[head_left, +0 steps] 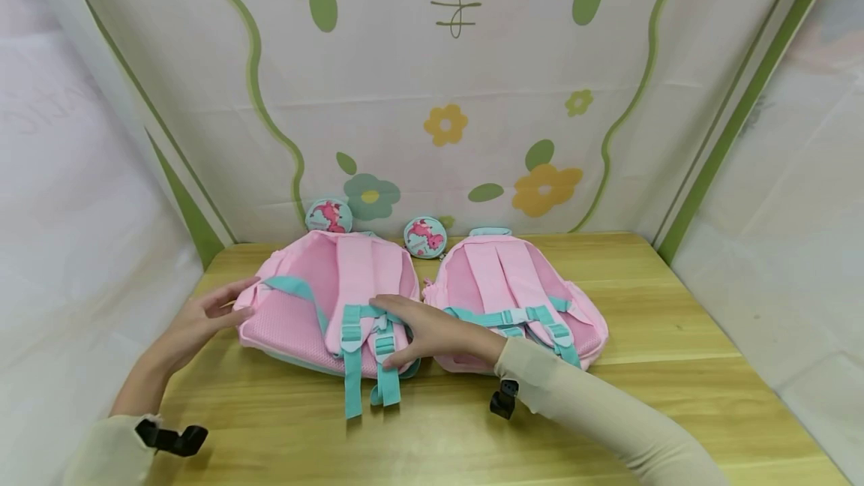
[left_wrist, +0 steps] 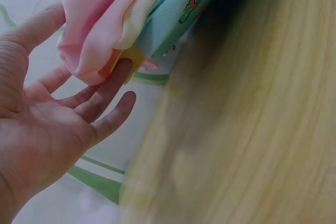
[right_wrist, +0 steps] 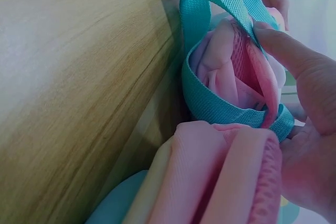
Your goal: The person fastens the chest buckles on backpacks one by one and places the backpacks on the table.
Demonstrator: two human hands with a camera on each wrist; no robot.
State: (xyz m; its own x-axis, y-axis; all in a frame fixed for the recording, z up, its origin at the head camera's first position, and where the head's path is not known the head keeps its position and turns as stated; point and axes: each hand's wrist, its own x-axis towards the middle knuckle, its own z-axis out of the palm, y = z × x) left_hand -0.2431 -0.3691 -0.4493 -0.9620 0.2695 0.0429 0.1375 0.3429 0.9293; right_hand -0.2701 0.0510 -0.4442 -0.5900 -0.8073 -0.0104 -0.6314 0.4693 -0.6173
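Note:
A pink backpack [head_left: 290, 332] with turquoise webbing lies on the left, its shoulder straps facing up. My left hand [head_left: 199, 321] touches its left side; in the left wrist view, loosely bent fingers [left_wrist: 113, 87] lie along the side and the thumb is partly hidden behind pink fabric. My right hand [head_left: 428, 328] rests over the right side of the same backpack, at its turquoise straps [head_left: 352, 366]. In the right wrist view, the thumb [right_wrist: 283, 45] lies against a turquoise strap [right_wrist: 226, 103], and the other fingertips are partly hidden behind the webbing.
A second pink backpack [head_left: 466, 268] lies close on the right, under my right wrist. Round turquoise pouches with pink pictures, a left pouch [head_left: 328, 216] and a right pouch [head_left: 425, 237], sit behind the bags. Printed fabric walls [head_left: 445, 66] surround the wooden table [head_left: 675, 366].

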